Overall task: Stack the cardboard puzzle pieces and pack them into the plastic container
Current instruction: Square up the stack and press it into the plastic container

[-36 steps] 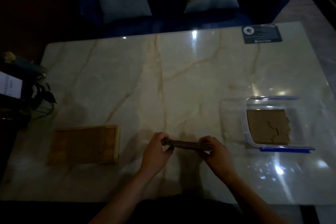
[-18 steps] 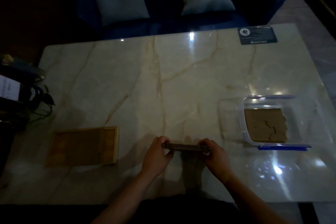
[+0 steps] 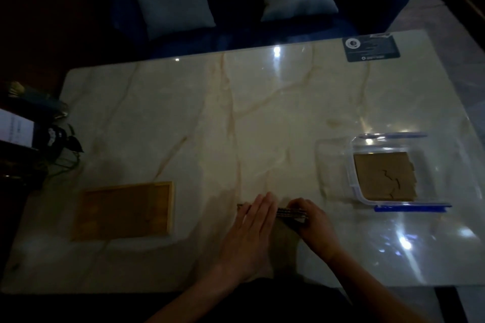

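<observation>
1. Since the earlier frames the left hand (image 3: pixel 253 228) has let go of its pinch on the end of the stack of puzzle pieces (image 3: pixel 288 213) and now lies flat across the stack's left part, fingers (image 3: pixel 263 207) straight and together.
2. The right hand (image 3: pixel 312 223) keeps its place at the stack's right end, its fingers curled closed around that end.
3. The stack stays at the near middle of the tabletop (image 3: pixel 236 126), between the wooden tray (image 3: pixel 123 211) on the left and the plastic container (image 3: pixel 393 170) on the right, apart from both.
4. The left hand hides much of the stack; only a short edge between the hands and a sliver at the far left show.
5. The dim light makes it hard to tell whether the stack rests on the tabletop or is held just above it.
6. The visible edge looks dark, thin and layered, with fine lines running along it.
7. The container is clear with blue clips, open, and holds flat brown cardboard pieces (image 3: pixel 383 176) whose cut lines show.
8. A dark card (image 3: pixel 371 48) lies at the far right corner.
</observation>
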`<state>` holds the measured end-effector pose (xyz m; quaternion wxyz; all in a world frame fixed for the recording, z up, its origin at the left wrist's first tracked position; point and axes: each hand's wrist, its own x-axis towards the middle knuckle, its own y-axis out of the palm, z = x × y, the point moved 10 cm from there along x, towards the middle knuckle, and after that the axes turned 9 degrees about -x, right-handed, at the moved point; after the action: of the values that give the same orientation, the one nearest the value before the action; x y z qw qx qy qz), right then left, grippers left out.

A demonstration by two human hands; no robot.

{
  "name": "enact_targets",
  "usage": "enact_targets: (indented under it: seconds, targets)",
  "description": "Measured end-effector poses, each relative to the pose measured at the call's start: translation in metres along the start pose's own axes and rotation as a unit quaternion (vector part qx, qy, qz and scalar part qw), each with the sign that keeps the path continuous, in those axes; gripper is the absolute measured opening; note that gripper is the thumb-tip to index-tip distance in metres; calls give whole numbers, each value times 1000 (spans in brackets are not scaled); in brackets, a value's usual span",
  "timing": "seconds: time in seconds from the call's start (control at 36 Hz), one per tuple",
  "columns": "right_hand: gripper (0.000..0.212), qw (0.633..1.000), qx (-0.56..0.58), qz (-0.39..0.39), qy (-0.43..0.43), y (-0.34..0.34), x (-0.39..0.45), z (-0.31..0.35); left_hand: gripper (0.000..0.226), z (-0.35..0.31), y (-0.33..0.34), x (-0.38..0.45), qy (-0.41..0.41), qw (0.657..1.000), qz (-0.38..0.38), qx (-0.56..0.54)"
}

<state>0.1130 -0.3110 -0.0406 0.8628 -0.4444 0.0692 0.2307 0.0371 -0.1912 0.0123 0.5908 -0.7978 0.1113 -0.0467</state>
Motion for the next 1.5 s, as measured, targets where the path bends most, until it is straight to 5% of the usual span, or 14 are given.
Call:
enact_targets:
  seconds: [0.22,0.39,0.64,0.78,0.86,1.03,1.17,1.33,1.5]
  targets:
    - [30,1000,8,0,-7,0,-2,1,85,-15,-34,9,6,995,-96,-30]
    - [36,1000,-23,16,-12,0,-3,4,73,-9,8,8,-10,999,36,32]
    - [35,998,15,-4,-54,-14,-3,24,81,-12,5,9,-20,999,44,6]
    - [27,998,18,1,-53,-12,-1,23,91,3,-14,7,-47,997,-24,-51]
    - [27,998,27,4,-54,-11,-1,23,95,49,-34,-11,-166,945,-138,-244]
    - [40,997,49,-2,-61,-12,0,23,94,134,-19,-58,-440,686,-278,-509]
    - [44,996,70,-8,-61,-13,1,24,109,123,0,-51,-432,677,-247,-542]
    - [29,994,110,4,-9,-8,2,7,97,66,31,-15,-306,706,-62,-635]
    - [27,994,105,4,-15,-11,0,8,96,124,21,-31,-399,658,-176,-614]
